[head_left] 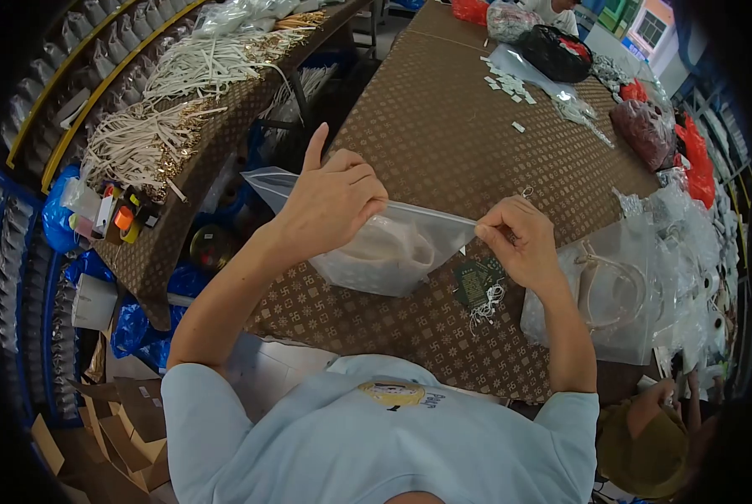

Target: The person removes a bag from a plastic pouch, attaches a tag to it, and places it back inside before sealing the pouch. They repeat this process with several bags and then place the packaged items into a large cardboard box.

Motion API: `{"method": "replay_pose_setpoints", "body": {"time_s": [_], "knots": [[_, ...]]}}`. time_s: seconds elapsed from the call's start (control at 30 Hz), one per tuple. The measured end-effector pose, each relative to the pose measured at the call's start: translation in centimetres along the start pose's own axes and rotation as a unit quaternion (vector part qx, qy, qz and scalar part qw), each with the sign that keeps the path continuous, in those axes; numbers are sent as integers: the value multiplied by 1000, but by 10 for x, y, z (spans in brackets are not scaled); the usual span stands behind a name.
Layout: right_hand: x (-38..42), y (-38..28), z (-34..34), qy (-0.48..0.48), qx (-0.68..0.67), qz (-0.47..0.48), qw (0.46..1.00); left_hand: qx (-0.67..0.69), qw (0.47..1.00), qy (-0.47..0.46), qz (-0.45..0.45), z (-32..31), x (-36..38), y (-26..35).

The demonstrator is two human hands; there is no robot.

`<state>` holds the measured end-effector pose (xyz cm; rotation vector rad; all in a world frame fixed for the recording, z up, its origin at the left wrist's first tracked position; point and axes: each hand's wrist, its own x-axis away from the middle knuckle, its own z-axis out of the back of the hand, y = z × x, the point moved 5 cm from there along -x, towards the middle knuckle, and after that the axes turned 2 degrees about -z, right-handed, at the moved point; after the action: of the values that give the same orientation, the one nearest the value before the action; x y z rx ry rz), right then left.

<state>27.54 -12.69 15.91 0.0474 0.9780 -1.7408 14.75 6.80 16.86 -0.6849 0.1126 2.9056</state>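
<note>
A frosted plastic zip bag [342, 270] is held up above the near part of the table. A pale coiled strap, perhaps a belt, [389, 244] shows through its side. My left hand [330, 197] is closed on the bag's top edge near its middle, one finger raised; its fingertips are partly hidden. At the right end of that edge, my right hand [519, 239] pinches the corner between thumb and finger. Just below my right hand lie dark tags [475, 284] with white strings [488, 304].
Another frosted bag [603, 290] with a coiled strap lies right, beside crumpled clear plastic [687, 244]. Pale straps [199, 71] cover the left table. White tags [510, 84] and a black bag [555, 52] sit farther back. Another person [645, 441] is at lower right.
</note>
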Motion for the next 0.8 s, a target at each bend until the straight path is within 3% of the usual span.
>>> {"method": "replay_pose_setpoints", "body": {"time_s": [0.67,0.8], "knots": [[19,12,11,10,-26,-63,998,-68,985,-36,156,50,86,-98],[34,29,11,-9,-63,-133,989,16,974,52,219,57,115,-138]]}}
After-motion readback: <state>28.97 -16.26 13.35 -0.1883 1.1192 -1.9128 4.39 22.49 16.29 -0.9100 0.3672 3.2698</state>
